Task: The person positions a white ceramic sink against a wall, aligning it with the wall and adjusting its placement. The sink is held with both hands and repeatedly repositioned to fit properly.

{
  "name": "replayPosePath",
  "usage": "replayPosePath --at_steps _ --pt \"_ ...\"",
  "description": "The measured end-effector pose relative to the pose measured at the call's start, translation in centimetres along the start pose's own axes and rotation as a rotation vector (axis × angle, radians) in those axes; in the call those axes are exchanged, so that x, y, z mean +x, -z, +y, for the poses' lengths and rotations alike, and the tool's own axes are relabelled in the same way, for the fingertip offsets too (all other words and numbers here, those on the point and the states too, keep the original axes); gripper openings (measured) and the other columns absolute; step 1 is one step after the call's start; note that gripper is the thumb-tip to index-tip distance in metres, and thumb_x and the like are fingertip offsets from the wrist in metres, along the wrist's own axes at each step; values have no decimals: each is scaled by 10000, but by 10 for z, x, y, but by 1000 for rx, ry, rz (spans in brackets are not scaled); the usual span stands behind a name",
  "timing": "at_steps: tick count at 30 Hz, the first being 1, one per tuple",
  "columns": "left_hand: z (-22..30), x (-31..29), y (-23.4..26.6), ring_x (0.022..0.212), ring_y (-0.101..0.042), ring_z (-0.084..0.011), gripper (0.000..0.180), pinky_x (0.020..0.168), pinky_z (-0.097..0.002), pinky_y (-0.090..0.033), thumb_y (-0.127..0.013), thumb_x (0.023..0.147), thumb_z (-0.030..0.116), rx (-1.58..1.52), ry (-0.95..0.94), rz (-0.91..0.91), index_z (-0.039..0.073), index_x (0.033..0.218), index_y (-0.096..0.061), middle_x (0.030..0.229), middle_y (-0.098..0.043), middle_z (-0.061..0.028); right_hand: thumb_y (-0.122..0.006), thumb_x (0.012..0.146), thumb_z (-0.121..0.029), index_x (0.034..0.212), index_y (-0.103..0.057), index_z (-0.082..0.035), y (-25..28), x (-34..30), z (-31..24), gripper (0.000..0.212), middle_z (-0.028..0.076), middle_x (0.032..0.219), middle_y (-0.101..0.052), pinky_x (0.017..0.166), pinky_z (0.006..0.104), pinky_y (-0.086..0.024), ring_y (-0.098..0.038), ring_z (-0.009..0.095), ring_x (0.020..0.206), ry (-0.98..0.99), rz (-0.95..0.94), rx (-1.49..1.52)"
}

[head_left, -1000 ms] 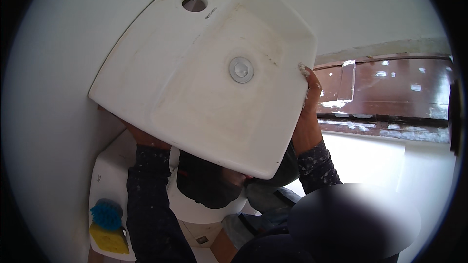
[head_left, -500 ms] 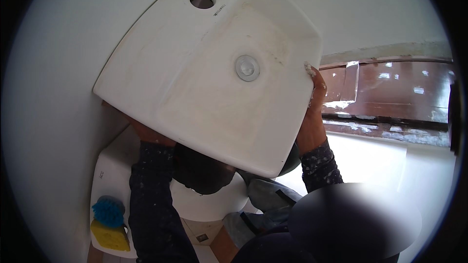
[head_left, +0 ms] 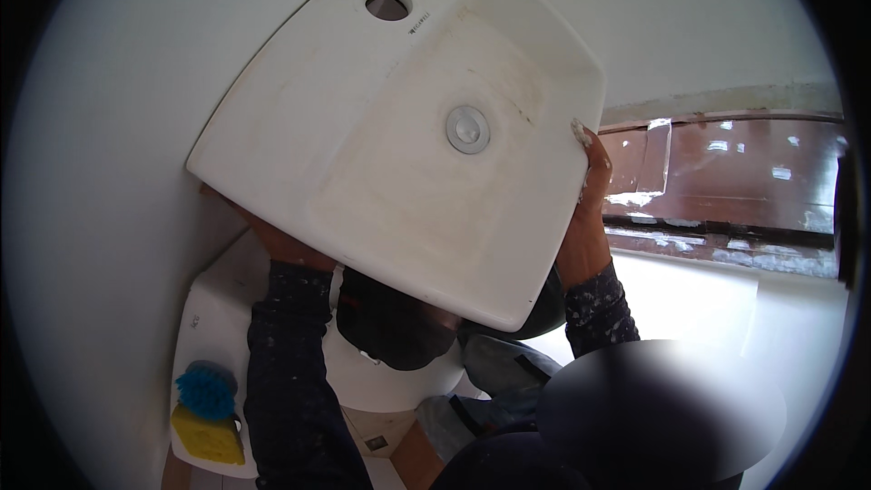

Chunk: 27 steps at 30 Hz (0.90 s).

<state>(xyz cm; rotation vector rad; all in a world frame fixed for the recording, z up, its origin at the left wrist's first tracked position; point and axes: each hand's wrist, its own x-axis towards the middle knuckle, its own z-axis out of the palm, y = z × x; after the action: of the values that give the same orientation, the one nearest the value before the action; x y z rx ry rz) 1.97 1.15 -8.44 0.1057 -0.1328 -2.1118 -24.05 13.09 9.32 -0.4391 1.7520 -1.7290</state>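
A white ceramic washbasin (head_left: pixel 399 218) fills the middle of the view, tilted, its left side against or close to the wall. It has a round metal drain plug (head_left: pixel 467 130) and an uncovered tap hole (head_left: pixel 388 5). My left hand (head_left: pixel 288 245) holds it from beneath its lower left edge, the fingers hidden under the ceramic. My right hand (head_left: pixel 590 204) grips the right rim, its thumb over the edge and smeared with white paste. Directly below the basin is another person's head in a dark cap (head_left: pixel 390 322), partly covered by it.
Below stands a white toilet (head_left: pixel 381 386); on its tank (head_left: pixel 190 336) at the left lie a blue brush (head_left: pixel 205 392) and a yellow sponge (head_left: pixel 207 434). A brown wooden frame (head_left: pixel 726 168) with white smears is on the right. A floor drain (head_left: pixel 376 443) shows in the tiles.
The washbasin and both my hands have shifted slightly right in the picture. The dark cap under it has also moved a little right and shows more. My grip looks the same.
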Motion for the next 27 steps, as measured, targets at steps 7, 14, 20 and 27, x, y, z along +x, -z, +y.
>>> replayPosePath --at_steps 7,14,20,27 --pt "-8 2 -4 1437 -124 -292 922 1173 -499 -60 -206 871 761 376 -94 191 131 1498 41 1549 -89 -153 -435 873 -519 1248 -492 6 7 3 8 647 139 1174 -573 895 349 -500 -575 235 1060 105 -26 -22" --pt "-8 -2 -17 1448 -26 -316 1234 1158 -513 80 -504 710 796 1040 -142 294 85 1472 158 1539 -22 -217 -478 853 -568 1255 -502 25 19 17 17 716 144 1142 -595 876 357 -517 -598 238 1025 73 35 -11" --pt "-5 6 -16 1453 -35 -288 1047 1172 -489 46 -281 825 780 676 -53 216 84 1472 157 1546 -21 -200 -478 858 -547 1264 -485 12 11 13 14 691 143 1173 -579 893 356 -507 -585 240 1049 41 35 52" --pt "-3 8 -10 1408 -189 -309 843 1134 -488 -151 -228 902 686 84 -34 96 98 1477 -42 1530 -161 -163 -493 872 -415 1174 -556 -25 -6 6 2 497 117 1055 -624 791 322 -528 -620 223 932 -16 26 155"
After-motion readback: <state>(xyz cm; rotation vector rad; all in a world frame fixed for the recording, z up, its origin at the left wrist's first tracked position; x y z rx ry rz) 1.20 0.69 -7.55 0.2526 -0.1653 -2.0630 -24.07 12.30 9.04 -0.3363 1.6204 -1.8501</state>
